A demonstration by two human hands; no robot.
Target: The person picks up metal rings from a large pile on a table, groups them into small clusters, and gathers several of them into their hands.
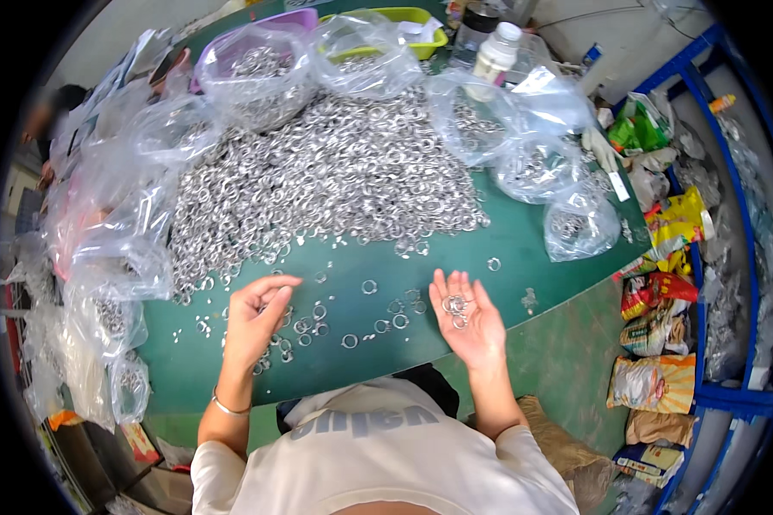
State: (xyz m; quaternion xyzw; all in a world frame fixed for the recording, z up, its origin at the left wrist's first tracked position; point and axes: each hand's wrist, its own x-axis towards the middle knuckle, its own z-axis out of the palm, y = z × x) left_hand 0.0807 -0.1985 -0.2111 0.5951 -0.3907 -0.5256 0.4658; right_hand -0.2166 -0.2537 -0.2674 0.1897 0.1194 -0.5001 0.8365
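A large heap of silver metal rings [335, 163] covers the far half of the green table [386, 356]. My right hand [479, 330] is palm up near the table's front edge, fingers stretched out, with several small metal rings [455, 311] lying in it. To the left, my left hand [256, 319] hovers over the table with its index finger extended, the thumb a little apart and the other fingers curled; nothing shows in it. Between the two hands, loose rings [350, 341] lie scattered on the green surface.
Clear plastic bags with metal parts, such as one bag [581, 225] on the right, ring the heap. At the back stand a purple basin [305, 19], a yellow-green basin [438, 39] and a white bottle [496, 58]. Blue shelving [730, 396] and colourful sacks [653, 384] line the right side.
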